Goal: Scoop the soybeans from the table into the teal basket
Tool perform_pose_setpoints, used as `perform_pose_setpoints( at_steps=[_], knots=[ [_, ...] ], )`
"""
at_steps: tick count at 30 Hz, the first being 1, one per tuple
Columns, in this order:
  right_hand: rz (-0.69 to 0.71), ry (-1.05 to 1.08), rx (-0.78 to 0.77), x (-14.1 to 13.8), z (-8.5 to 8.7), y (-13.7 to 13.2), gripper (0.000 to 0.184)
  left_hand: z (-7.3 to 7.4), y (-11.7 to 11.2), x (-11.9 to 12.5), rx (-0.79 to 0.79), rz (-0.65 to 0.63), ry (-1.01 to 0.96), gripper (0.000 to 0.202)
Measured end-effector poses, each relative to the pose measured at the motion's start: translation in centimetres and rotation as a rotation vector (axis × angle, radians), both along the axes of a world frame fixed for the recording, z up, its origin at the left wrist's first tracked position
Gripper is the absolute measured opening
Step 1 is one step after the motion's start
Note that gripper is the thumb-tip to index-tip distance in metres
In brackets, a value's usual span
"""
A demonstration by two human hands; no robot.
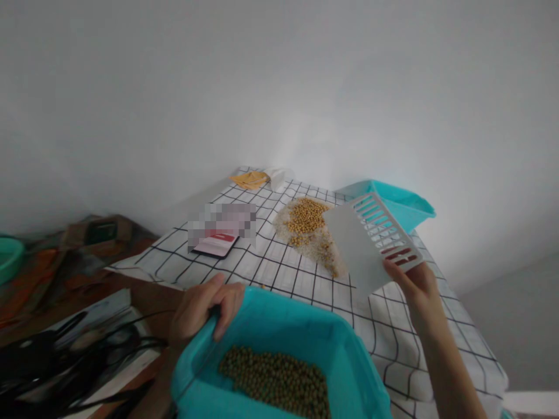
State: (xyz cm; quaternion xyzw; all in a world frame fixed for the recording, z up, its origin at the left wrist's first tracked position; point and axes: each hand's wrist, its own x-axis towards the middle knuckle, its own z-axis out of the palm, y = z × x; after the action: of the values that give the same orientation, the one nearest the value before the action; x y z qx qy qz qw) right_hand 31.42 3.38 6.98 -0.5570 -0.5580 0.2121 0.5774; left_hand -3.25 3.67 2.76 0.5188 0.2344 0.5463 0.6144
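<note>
My left hand (pixel 208 309) is closed over the left rim of a turquoise plastic tub (pixel 301 317), thumb and fingers on either side. Round brownish beans (pixel 279 378) cover part of the tub's bottom. In my right hand (pixel 413 285) is a flat whitish plastic scraper (pixel 356 241) with a slotted end, gripped by that end and tilted above the table. Beside the scraper's far edge lies a pile of yellow beans (pixel 308 215) spread over small pale grains (pixel 321 243). The tub is at the table's near edge.
A white checked cloth (pixel 279 265) covers the table. A phone-like slab (pixel 218 238), partly pixelated, lies at left. A yellow cloth-like piece (pixel 251 179) is at the back, and a second turquoise container (pixel 399 203) at the right. Cables (pixel 117 343) and boxes crowd the lower left.
</note>
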Motion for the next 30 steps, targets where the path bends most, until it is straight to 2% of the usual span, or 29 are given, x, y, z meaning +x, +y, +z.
perform_pose_setpoints(
  at_steps=[4, 7, 15, 20, 24, 26, 30],
  knots=[
    [0.312, 0.032, -0.165, -1.9, 0.4, 1.3, 0.027, 0.1, 0.1, 0.0, 0.03, -0.013, 0.006, 0.071],
    [0.416, -0.004, -0.225, -2.7, -0.1, 2.5, 0.027, 0.0, 0.1, -0.1, 0.04, -0.008, 0.022, 0.072],
    [0.531, 0.106, -0.404, -1.8, -1.3, 2.8, 0.03, -0.1, 0.1, 0.0, 0.035, 0.0, 0.024, 0.072],
    [0.461, 0.179, -0.384, -0.9, -1.1, 2.5, 0.034, -0.2, 0.0, 0.5, 0.02, 0.021, -0.029, 0.071],
    [0.368, 0.143, -0.358, -1.5, -0.9, 2.8, 0.033, -0.1, -0.1, 0.4, 0.013, 0.02, -0.045, 0.071],
    [0.403, 0.108, -0.37, -2.1, -0.8, 3.1, 0.032, 0.0, 0.0, 0.3, 0.012, 0.008, -0.041, 0.07],
    [0.558, 0.086, -0.451, -3.2, -0.6, 3.5, 0.034, -0.2, 0.2, 0.1, 0.025, -0.011, -0.025, 0.071]
  ],
)
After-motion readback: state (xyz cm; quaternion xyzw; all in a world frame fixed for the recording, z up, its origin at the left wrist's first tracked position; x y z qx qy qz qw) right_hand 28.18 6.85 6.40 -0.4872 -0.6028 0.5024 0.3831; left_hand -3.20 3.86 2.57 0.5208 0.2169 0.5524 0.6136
